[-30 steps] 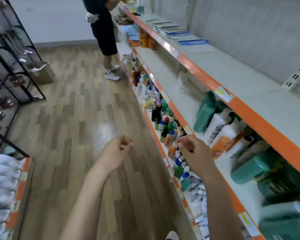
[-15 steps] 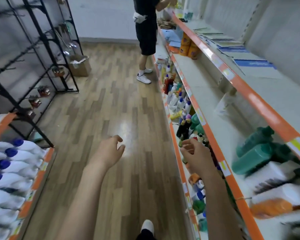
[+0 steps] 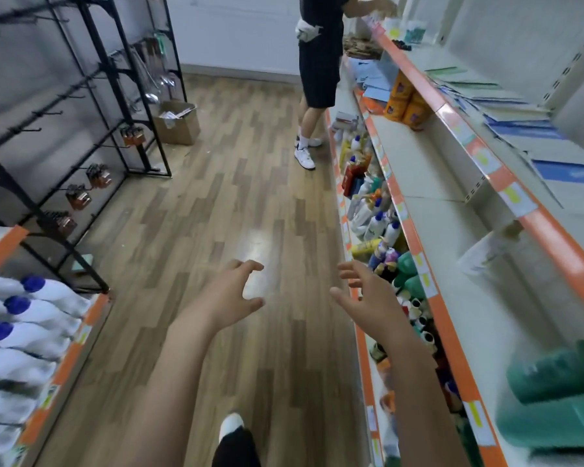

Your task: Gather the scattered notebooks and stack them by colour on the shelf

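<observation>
Several notebooks lie in an overlapping row on the top shelf (image 3: 506, 176) at the right: green ones (image 3: 466, 83) further back, blue ones (image 3: 526, 131) nearer, one blue cover (image 3: 573, 170) closest. More blue notebooks (image 3: 371, 79) sit on the lower shelf beside the person. My left hand (image 3: 231, 294) and my right hand (image 3: 368, 298) are raised over the aisle floor, fingers spread and loosely bent, holding nothing. Both are well short of the notebooks.
A person in dark clothes (image 3: 317, 62) stands at the far end of the right shelving. Bottles (image 3: 375, 224) crowd the low shelf; green bottles (image 3: 553, 399) lie near right. A black rack (image 3: 91, 106), cardboard box (image 3: 176, 121) and white bottles (image 3: 24, 318) line the left.
The view has swung left along the aisle and advanced. Both my hands have opened from curled fists to spread fingers.
</observation>
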